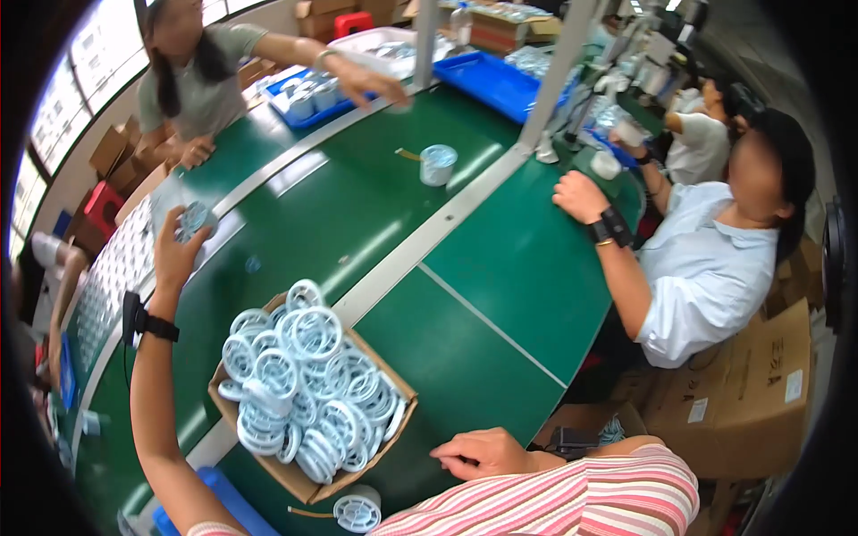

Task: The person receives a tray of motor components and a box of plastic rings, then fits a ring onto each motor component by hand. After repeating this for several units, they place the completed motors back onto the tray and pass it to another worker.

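Head view, left hand: my left grip [176, 255] pinches a pale spool [197, 220] between thumb and fingers, arm stretched out; a black band [159, 328] circles the wrist.
Held spool: up in my fingers, over the far left part of the green belt [295, 228], well apart from the box.
Right hand: my right grip [487, 451] lies low by the table [483, 330], fingers loosely bent; I cannot tell whether they press together on anything.
Box: an open cardboard box [407, 409] between my arms, across the white rail [447, 217], heaped above its rim with pale blue rings [313, 357].
Near spool: another spool [357, 511] just beside the box's near corner, a brown strip [311, 513] reaching out to its left.
Far spool: a white spool [439, 167] upright on the belt, also with a brown strip.
Co-workers: one person's arm [357, 79] reaches over the belt; another, in a pale shirt [706, 277], sits on my right.
Blue tray: a flat tray [487, 85] beyond the far spool.
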`<action>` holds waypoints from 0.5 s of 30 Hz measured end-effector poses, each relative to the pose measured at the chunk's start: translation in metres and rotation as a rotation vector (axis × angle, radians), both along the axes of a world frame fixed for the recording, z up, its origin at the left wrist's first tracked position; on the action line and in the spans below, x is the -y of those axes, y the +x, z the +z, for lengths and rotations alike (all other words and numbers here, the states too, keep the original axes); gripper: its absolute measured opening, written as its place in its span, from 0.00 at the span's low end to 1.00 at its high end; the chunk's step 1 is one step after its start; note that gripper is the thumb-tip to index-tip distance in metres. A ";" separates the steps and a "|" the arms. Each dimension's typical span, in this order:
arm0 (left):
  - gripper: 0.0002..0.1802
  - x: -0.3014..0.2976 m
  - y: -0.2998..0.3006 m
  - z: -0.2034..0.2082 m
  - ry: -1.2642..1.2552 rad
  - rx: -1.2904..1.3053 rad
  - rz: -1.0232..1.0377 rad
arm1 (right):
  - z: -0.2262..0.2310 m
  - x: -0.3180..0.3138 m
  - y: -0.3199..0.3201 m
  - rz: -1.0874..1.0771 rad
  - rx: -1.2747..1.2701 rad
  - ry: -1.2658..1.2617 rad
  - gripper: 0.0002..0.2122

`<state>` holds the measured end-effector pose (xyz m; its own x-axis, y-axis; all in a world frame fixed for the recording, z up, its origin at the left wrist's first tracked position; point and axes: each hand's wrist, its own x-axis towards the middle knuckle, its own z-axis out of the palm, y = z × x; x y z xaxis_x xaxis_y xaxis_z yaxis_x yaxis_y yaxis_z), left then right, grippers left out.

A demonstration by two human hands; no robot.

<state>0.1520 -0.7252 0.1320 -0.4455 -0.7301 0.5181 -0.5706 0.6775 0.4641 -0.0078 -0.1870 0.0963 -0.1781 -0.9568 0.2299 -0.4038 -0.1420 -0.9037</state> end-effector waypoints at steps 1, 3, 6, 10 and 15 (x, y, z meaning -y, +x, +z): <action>0.33 -0.023 0.004 0.012 0.033 0.001 -0.008 | 0.000 -0.002 0.000 -0.029 -0.019 0.012 0.07; 0.33 -0.060 0.016 0.033 0.079 0.013 -0.033 | -0.004 -0.003 -0.002 -0.073 -0.053 0.031 0.07; 0.34 -0.109 0.061 0.059 0.058 0.112 -0.060 | -0.003 -0.002 -0.004 -0.092 -0.007 0.038 0.08; 0.33 -0.184 0.110 0.083 0.137 0.130 -0.068 | -0.001 0.003 -0.005 -0.071 0.012 0.080 0.07; 0.32 -0.302 0.140 0.089 0.141 0.113 0.049 | -0.002 0.003 -0.006 0.013 0.017 0.059 0.07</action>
